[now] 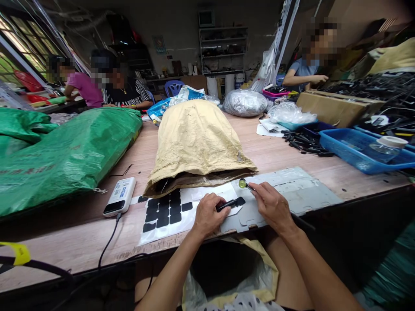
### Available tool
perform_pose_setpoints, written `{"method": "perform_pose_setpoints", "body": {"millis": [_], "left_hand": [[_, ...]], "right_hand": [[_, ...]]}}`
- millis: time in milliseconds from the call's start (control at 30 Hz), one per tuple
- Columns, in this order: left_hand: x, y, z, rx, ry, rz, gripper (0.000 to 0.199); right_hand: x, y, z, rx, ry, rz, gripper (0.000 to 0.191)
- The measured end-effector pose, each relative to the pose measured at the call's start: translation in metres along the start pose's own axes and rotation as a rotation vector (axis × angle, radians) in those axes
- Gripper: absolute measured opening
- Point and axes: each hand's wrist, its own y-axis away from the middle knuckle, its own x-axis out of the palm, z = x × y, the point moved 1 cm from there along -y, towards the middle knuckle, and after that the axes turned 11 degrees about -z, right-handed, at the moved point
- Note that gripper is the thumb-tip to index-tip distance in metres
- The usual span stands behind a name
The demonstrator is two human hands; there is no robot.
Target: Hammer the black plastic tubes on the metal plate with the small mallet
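Observation:
My left hand is closed around a slim black piece with a flat, wider black end; its exact kind does not show. In my right hand is a short dark stick tool with a round yellow-green head, held just right of and above the black piece. Beneath my left hand lies a white sheet bearing rows of black rounded-square stickers. A grey board lies under my right hand. Directly beyond both hands, a yellow woven sack rests with its dark mouth toward me.
A white power bank with a cable stands at left, near a large green sack. Another open sack sits in my lap. At right are a blue tray and black parts. Several people work across the room.

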Motion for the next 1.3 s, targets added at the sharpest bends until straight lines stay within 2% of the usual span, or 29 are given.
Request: {"method": "perform_pose_setpoints", "body": {"millis": [100,233,433,633,767,833,1067,1300], "left_hand": [[0.0,0.0,0.0,0.004,0.004,-0.008,0.008],[0.001,0.001,0.001,0.017,0.007,-0.017,0.008],[0.002,0.002,0.002,0.029,0.005,-0.018,0.009],[0.002,0.003,0.002,0.019,0.002,-0.037,0.01],[0.003,0.003,0.002,0.017,0.014,-0.049,0.015],[0.002,0.003,0.002,0.015,0.019,-0.051,0.015],[0.002,0.003,0.0,0.011,0.009,-0.052,0.017],[0.0,0.003,-0.001,0.022,-0.01,-0.026,0.025]], "right_hand": [[-0.015,0.001,0.016,0.034,-0.186,-0.021,0.033],[-0.029,0.004,0.033,0.027,-0.286,-0.005,0.035],[-0.025,0.019,0.037,0.029,-0.238,0.126,0.036],[-0.029,0.013,0.047,0.03,-0.32,0.062,0.036],[-0.022,0.018,0.052,0.005,-0.291,0.157,0.037],[-0.018,0.02,0.05,0.004,-0.278,0.185,0.036],[-0.014,-0.001,0.026,0.065,-0.176,0.071,0.033],[0.017,-0.007,-0.011,0.004,0.084,0.077,0.026]]}}
